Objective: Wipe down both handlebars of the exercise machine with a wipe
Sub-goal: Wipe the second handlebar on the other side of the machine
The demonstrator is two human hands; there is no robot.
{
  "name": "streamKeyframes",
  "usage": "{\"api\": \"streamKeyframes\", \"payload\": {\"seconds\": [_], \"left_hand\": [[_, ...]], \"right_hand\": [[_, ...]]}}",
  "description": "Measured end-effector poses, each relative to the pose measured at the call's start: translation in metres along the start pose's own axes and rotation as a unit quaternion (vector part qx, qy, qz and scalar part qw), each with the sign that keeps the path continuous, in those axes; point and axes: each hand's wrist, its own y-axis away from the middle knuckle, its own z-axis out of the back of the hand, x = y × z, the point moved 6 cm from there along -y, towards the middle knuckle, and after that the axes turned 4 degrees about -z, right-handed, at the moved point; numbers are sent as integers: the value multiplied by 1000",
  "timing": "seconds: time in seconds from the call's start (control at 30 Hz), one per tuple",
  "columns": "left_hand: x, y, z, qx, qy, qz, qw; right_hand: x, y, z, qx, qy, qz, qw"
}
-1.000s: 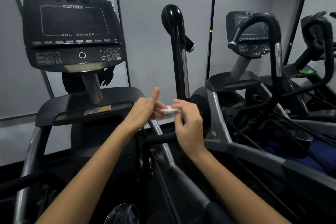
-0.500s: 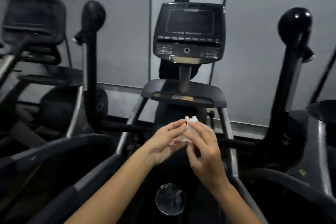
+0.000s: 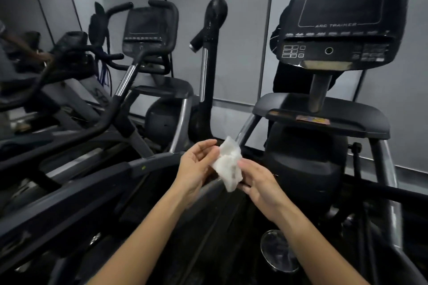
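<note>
A crumpled white wipe [image 3: 228, 165] is held between both hands in front of the machine, partly unfolded. My left hand [image 3: 196, 169] pinches its upper left edge with the palm turned up. My right hand [image 3: 259, 183] grips its lower right side. The black left handlebar [image 3: 209, 53] of the arc trainer stands upright above and behind my hands, with a rounded knob on top and a short side grip. It is well apart from the wipe. The machine's console [image 3: 340, 23] is at the upper right. The right handlebar is out of view.
Another exercise machine [image 3: 148, 37] with curved black handles stands to the left, and more equipment lies beyond it at the far left. A grey panelled wall runs behind. A round shiny cup holder [image 3: 278, 250] sits below my right forearm.
The view has swung left, so the left handlebar is now central and the right one is gone. The wipe has spread from a small wad into a larger loose piece between my hands.
</note>
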Motion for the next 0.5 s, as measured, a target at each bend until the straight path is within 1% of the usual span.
{"api": "streamKeyframes", "payload": {"seconds": [0.03,0.1,0.23,0.37,0.43,0.5], "left_hand": [[-4,-5,12,-9,-9,-16,1000],[-6,-14,26,-23,-38,-36,998],[-10,-39,54,-22,-138,-76,987],[-16,-65,72,-17,-228,-133,965],[-16,-85,81,-23,-240,-154,958],[-15,-107,90,-31,-242,-171,955]], "right_hand": [[-1,-9,-8,0,10,6,1000],[0,-22,-12,-33,32,26,999],[9,-54,-28,-92,111,87,986],[28,-83,-48,-149,202,165,954],[34,-102,-56,-177,229,199,936],[37,-125,-63,-209,260,215,918]]}}
